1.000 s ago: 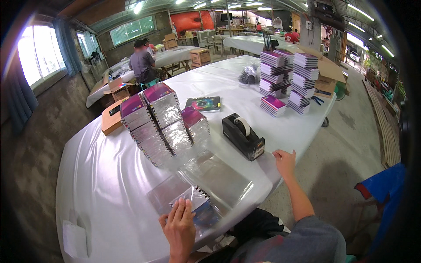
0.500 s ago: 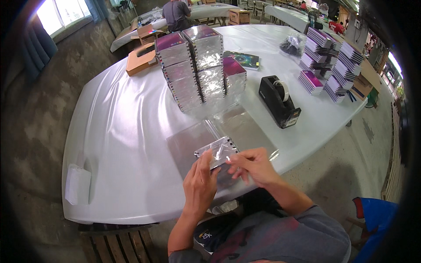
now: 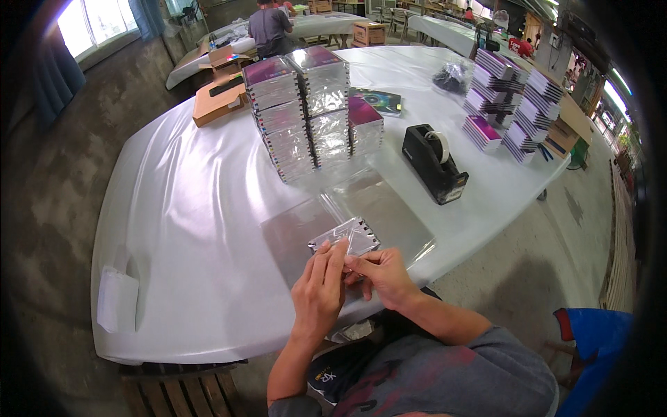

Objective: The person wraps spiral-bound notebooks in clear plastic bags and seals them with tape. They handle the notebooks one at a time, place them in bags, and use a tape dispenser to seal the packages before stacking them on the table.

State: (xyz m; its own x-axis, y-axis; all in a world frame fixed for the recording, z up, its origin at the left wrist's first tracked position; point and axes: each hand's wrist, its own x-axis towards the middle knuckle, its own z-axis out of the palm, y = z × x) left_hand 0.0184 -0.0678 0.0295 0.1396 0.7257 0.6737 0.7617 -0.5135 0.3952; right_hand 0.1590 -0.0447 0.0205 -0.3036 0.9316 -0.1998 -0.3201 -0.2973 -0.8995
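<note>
Near the front edge of the table is a small bundle wrapped in clear plastic film, with dark marks along its edges; it looks like a wrapped booklet. My left hand grips its near left side, fingers laid over the top. Pinched together at the bundle's near edge, the fingers of my right hand hold the film there, close to my left fingertips. Flat clear plastic sheets lie beneath and beyond the bundle. A black tape dispenser with a roll of clear tape stands past them to the right.
Tall stacks of wrapped booklets stand beyond the sheets. Unwrapped booklets are piled at the far right. An open cardboard box sits at the far left edge, and a white packet at the near left. A person works behind.
My right hand has moved left to the bundle's near edge, against my left fingers, and its fingers have closed in a pinch. The whole view has shifted slightly.
</note>
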